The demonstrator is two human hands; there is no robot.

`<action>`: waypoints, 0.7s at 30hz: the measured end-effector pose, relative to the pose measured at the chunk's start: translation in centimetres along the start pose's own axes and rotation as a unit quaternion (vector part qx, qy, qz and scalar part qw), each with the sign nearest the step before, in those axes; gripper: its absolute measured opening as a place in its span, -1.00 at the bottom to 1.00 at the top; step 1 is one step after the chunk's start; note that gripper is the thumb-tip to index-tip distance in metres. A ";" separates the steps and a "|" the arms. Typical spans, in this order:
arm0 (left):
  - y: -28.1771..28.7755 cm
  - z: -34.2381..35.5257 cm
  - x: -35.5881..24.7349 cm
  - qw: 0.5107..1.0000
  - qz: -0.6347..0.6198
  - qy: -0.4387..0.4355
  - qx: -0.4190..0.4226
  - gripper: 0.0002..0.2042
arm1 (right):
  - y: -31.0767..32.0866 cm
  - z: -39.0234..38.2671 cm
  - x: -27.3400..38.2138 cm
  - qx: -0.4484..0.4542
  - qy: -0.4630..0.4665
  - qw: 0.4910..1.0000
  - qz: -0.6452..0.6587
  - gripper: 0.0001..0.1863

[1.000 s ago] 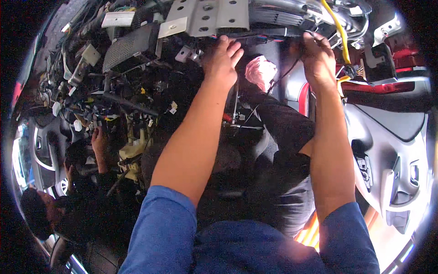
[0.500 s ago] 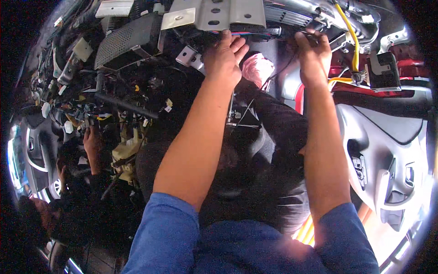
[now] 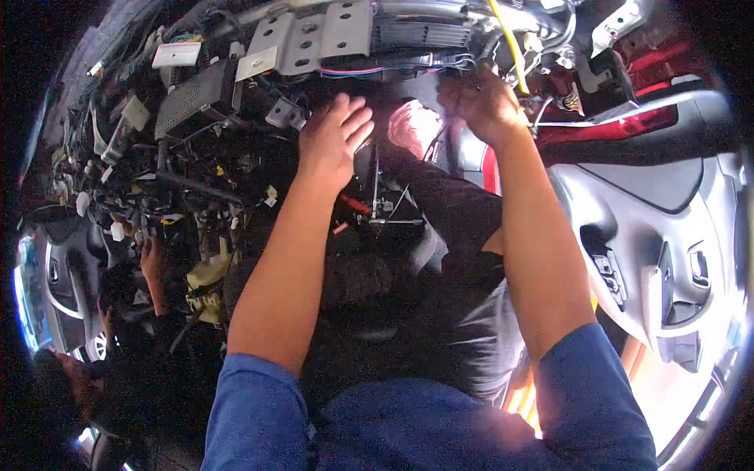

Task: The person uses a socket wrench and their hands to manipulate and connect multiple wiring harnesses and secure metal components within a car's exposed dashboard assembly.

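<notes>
My left hand [image 3: 334,145] is raised with its fingers stretched out and slightly apart, holding nothing. Just above it lie a bundle of thin red and blue wires [image 3: 353,71] and a grey metal bracket [image 3: 343,35] with round holes. My right hand [image 3: 493,110] reaches up by the dark wiring under the dashboard frame, beside a yellow cable [image 3: 510,43]. Shadow covers its fingertips, so whether they grip a wire is unclear. Between both hands, lower down, sits a crumpled pink cloth or bag [image 3: 415,128].
A perforated metal box [image 3: 188,102] and tangled connectors fill the left. On the right is an open grey car door [image 3: 636,228], with a black module [image 3: 605,86] above it. Another person's hand [image 3: 151,263] works among wires at far left. A thin metal rod tool [image 3: 375,184] stands low in the middle.
My left hand has come down from the bracket's edge and its fingers have straightened. My right hand has turned, its fingers now pointing more leftward. The whole view has shifted.
</notes>
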State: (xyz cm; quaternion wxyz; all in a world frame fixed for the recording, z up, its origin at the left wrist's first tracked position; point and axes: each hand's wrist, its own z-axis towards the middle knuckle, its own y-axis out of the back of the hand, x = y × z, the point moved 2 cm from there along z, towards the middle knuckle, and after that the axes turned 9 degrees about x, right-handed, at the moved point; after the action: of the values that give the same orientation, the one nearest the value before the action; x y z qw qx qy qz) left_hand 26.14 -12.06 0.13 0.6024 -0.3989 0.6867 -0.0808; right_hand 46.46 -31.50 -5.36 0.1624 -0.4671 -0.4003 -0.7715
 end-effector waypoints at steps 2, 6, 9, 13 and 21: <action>2.9 -2.7 -0.8 0.997 0.054 0.025 -0.043 -0.62 | -4.6 1.7 3.5 -0.058 -0.155 0.755 0.634 -0.46; 4.2 -6.1 -0.5 0.989 0.139 0.042 -0.034 -0.64 | -3.6 2.9 4.8 -0.081 -0.165 0.701 0.689 -0.51; 5.2 -8.0 0.7 0.983 0.169 0.065 -0.013 -0.65 | -2.9 3.4 4.0 -0.117 -0.200 0.771 0.593 -0.49; 7.1 -8.3 2.5 0.962 0.237 0.130 -0.035 -0.71 | -3.0 2.8 5.4 -0.130 -0.239 0.824 0.497 -0.43; 14.4 -5.0 14.9 0.894 0.447 0.022 0.036 -0.63 | -4.3 0.4 7.4 -0.077 -0.359 0.886 0.284 -0.55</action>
State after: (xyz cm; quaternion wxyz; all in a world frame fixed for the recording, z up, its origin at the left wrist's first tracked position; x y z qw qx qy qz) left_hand 15.84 -13.87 -18.47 0.5738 -0.0261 0.8021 0.1634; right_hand 40.27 -27.58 -0.96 0.1835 -0.8170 -0.2209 -0.5000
